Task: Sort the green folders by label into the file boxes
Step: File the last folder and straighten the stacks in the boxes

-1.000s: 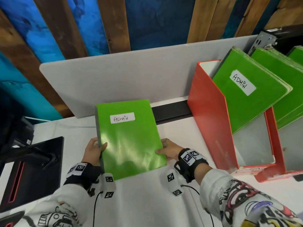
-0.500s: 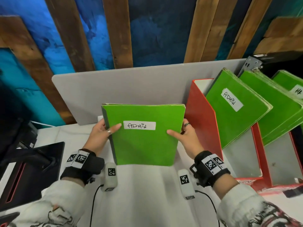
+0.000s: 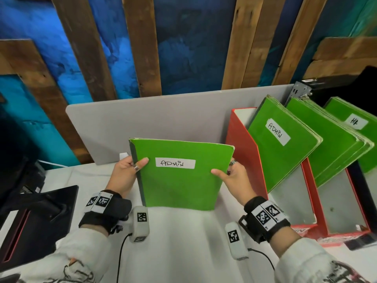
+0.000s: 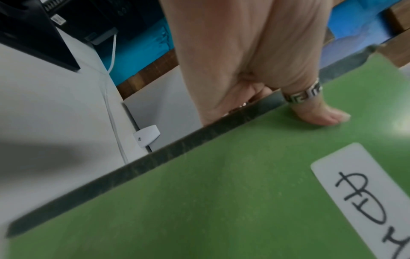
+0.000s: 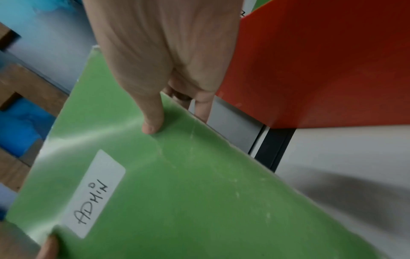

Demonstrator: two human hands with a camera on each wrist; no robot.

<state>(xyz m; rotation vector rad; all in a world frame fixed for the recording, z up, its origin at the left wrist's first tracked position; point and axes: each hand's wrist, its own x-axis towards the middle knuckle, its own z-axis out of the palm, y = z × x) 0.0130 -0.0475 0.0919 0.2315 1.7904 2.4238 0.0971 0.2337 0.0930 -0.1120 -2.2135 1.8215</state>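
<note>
Green folder [image 3: 181, 174] labelled ADMIN stands upright at frame centre in my head view, its bottom edge on the white table [image 3: 183, 242], long axis vertical, cover toward me. My left hand [image 3: 127, 173] pinches the dark spine; my right hand [image 3: 234, 178] pinches the open edge. Only the head view shows the red file boxes [image 3: 244, 156] holding folders at right; the wrist views show just my thumbs on the cover.

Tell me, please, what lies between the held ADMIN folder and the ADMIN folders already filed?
Only the red file box's left wall separates the held folder from the filed ADMIN folders. The right hand grips the held folder's edge beside that wall, as the head view shows.
</note>
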